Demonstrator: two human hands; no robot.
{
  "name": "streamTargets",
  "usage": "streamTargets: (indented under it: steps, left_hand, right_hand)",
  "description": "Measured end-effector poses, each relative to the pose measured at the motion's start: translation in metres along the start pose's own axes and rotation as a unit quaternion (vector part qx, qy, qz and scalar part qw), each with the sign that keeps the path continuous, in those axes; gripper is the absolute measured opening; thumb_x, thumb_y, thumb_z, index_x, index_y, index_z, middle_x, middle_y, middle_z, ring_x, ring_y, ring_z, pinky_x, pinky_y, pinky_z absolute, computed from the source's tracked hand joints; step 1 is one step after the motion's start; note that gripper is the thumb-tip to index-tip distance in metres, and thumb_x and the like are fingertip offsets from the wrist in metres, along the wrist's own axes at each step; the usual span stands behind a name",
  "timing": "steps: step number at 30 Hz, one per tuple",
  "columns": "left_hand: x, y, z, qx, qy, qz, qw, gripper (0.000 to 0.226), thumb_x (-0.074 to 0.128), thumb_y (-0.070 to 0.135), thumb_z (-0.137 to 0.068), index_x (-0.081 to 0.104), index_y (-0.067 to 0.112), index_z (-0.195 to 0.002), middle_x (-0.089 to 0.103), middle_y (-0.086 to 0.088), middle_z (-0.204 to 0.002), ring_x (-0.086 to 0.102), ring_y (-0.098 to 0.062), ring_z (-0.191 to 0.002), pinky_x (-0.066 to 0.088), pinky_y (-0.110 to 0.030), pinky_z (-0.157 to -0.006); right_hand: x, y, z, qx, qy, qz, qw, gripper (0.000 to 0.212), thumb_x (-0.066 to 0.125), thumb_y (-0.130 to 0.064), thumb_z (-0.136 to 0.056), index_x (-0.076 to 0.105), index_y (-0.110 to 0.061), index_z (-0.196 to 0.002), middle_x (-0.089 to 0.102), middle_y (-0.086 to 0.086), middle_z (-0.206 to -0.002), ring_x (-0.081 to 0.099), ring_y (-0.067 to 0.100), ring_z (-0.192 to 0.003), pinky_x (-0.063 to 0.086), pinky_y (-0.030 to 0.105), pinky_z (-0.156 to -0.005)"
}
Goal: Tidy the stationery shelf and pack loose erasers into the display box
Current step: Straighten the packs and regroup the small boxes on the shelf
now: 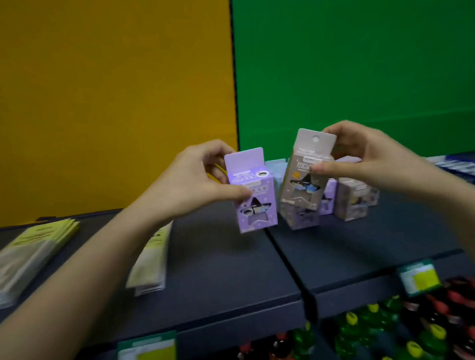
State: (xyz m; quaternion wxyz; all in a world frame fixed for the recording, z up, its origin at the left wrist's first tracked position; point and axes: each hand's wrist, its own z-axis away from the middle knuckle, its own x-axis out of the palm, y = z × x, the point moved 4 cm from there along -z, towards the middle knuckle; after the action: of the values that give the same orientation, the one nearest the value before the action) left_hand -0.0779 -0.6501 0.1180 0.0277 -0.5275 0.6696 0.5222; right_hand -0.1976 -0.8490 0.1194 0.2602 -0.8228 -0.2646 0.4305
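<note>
The left hand (201, 178) grips a purple box (255, 203) in the middle of the frame, thumb on the front and fingers round the back. The right hand (366, 158) pinches a grey box (303, 177) near its top flap, just right of the purple one. The grey box leans to the right; the purple one stands almost straight. Both are low over the dark shelf (221, 262), and I cannot tell if the purple one touches it.

These look like little eraser packs. More boxes (351, 199) stand in a bunch behind the grey one, right of the middle. No display box shows.

To do this step well, turn the grey box straight first. Set each box down flat, star window facing front, close beside the bunch. Go slowly, because a bump could knock the others over. Hold each box lower down so it does not swing.
</note>
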Motion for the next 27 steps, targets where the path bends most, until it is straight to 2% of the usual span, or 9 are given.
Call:
streamTargets:
  steps: [2, 4, 7, 9, 12, 16, 20, 23, 27]
  left_hand:
    - [0.026, 0.016, -0.011, 0.004, 0.001, -0.006, 1.0, 0.034, 0.081, 0.012, -0.064, 0.06, 0.013, -0.091, 0.067, 0.004, -0.078, 0.059, -0.014, -0.068, 0.053, -0.037, -0.07]
    - [0.051, 0.031, -0.022, 0.008, 0.008, -0.022, 1.0, 0.034, 0.081, 0.015, -0.064, 0.06, 0.016, -0.091, 0.067, 0.007, -0.076, 0.06, -0.011, -0.067, 0.054, -0.04, -0.072]
    - [0.086, 0.044, -0.04, -0.009, 0.014, -0.032, 0.999, 0.034, 0.08, 0.012, -0.064, 0.061, 0.016, -0.092, 0.065, 0.009, -0.074, 0.061, -0.01, -0.065, 0.055, -0.037, -0.073]
    - [0.108, 0.046, -0.05, -0.026, 0.012, -0.038, 0.999, 0.035, 0.081, 0.012, -0.063, 0.062, 0.015, -0.093, 0.068, 0.002, -0.076, 0.061, -0.009, -0.064, 0.054, -0.034, -0.07]
    - [0.134, 0.048, -0.065, -0.038, 0.022, -0.068, 0.997, 0.036, 0.083, 0.019, -0.061, 0.063, 0.017, -0.09, 0.067, -0.003, -0.084, 0.057, -0.01, -0.072, 0.046, -0.027, -0.069]
    - [0.148, 0.05, -0.078, -0.058, 0.029, -0.158, 0.985, 0.037, 0.084, 0.028, -0.059, 0.064, 0.02, -0.09, 0.064, 0.004, -0.088, 0.053, -0.014, -0.08, 0.039, -0.026, -0.065]
    - [0.154, 0.048, -0.086, -0.084, 0.0, -0.23, 0.97, 0.047, 0.084, 0.034, -0.059, 0.063, 0.017, -0.097, 0.063, 0.004, -0.089, 0.05, -0.007, -0.076, 0.035, -0.013, -0.058]
    - [0.158, 0.051, -0.091, -0.094, 0.003, -0.268, 0.959, 0.057, 0.083, 0.035, -0.06, 0.06, 0.015, -0.107, 0.057, 0.004, -0.086, 0.051, -0.012, -0.083, 0.035, -0.02, -0.061]
    - [0.162, 0.052, -0.095, -0.093, 0.003, -0.285, 0.954, 0.057, 0.081, 0.037, -0.062, 0.058, 0.015, -0.11, 0.046, 0.015, -0.079, 0.05, -0.016, -0.09, 0.026, -0.025, -0.069]
  right_hand:
    - [-0.035, 0.017, 0.01, 0.008, -0.005, -0.004, 1.0, 0.045, 0.071, -0.044, -0.055, 0.056, -0.027, -0.094, 0.07, -0.006, -0.092, 0.064, 0.009, -0.086, 0.052, 0.019, -0.076]
    - [-0.065, 0.034, 0.017, 0.005, -0.021, -0.009, 1.0, 0.054, 0.076, -0.057, -0.052, 0.058, -0.028, -0.094, 0.071, -0.003, -0.096, 0.065, 0.012, -0.088, 0.053, 0.024, -0.079]
    - [-0.1, 0.063, 0.022, 0.0, -0.044, -0.003, 0.999, 0.051, 0.076, -0.046, -0.059, 0.059, -0.02, -0.1, 0.071, 0.001, -0.102, 0.066, 0.021, -0.095, 0.05, 0.028, -0.086]
    - [-0.118, 0.083, 0.024, 0.0, -0.057, -0.008, 0.998, 0.05, 0.075, -0.039, -0.059, 0.059, -0.017, -0.101, 0.071, 0.001, -0.101, 0.066, 0.02, -0.094, 0.05, 0.025, -0.086]
    - [-0.134, 0.111, 0.025, -0.005, -0.086, -0.002, 0.996, 0.065, 0.078, -0.06, -0.05, 0.061, -0.022, -0.1, 0.072, -0.006, -0.101, 0.067, 0.009, -0.086, 0.052, 0.017, -0.081]
    - [-0.143, 0.139, 0.022, 0.009, -0.115, -0.037, 0.993, 0.048, 0.077, -0.038, -0.059, 0.061, -0.016, -0.099, 0.074, -0.011, -0.093, 0.069, 0.009, -0.085, 0.05, 0.009, -0.076]
    - [-0.144, 0.157, 0.017, -0.01, -0.128, -0.017, 0.992, 0.071, 0.078, -0.065, -0.043, 0.062, -0.021, -0.097, 0.071, -0.005, -0.098, 0.067, 0.007, -0.085, 0.05, 0.012, -0.081]
    - [-0.139, 0.167, 0.013, -0.007, -0.142, -0.01, 0.99, 0.059, 0.079, -0.053, -0.051, 0.062, -0.022, -0.098, 0.067, 0.008, -0.094, 0.065, 0.013, -0.085, 0.053, 0.023, -0.085]
    - [-0.132, 0.173, 0.007, -0.003, -0.152, 0.016, 0.988, 0.038, 0.081, -0.024, -0.063, 0.058, -0.028, -0.093, 0.063, -0.002, -0.084, 0.062, -0.002, -0.071, 0.051, 0.013, -0.072]
